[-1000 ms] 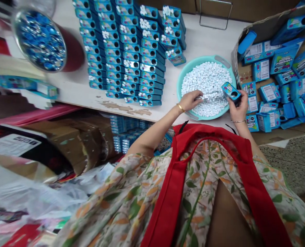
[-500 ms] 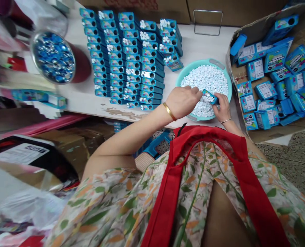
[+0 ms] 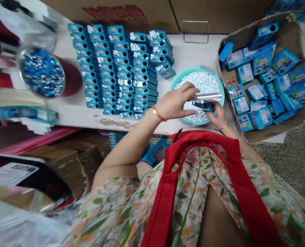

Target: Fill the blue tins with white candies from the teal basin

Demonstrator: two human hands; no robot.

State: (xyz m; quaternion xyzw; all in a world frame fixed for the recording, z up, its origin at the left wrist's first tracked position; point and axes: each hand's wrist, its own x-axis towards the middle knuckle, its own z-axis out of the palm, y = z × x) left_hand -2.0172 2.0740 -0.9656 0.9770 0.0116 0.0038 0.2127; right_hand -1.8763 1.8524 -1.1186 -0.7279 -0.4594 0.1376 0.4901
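Above a turquoise basin (image 3: 171, 85) full of small white sweets (image 3: 202, 80), my left hand (image 3: 176, 102) grips a narrow silver metal scoop (image 3: 209, 97) by its left end. Its thumb sits apart below the scoop. My right hand (image 3: 218, 116), fingers closed, holds a small blue candy box (image 3: 204, 104) just under the scoop; the scoop and fingers cover part of that box. Left of the basin, rows of similar blue boxes (image 3: 144, 77) stand with round holes on top, some with white sweets on them. One box (image 3: 165, 70) leans at the rows' right end.
A cardboard carton (image 3: 270, 133) with several jumbled blue boxes is right of the basin. At the left stands a round container (image 3: 72, 79) of shiny blue-and-silver pieces. A wire handle or stand (image 3: 195, 42) lies behind the basin, against brown cardboard (image 3: 152, 13).
My left hand has lifted from the sweets and swung over the box with the scoop now lying across it. My right hand has brought the box leftward over the basin. The view has shifted.
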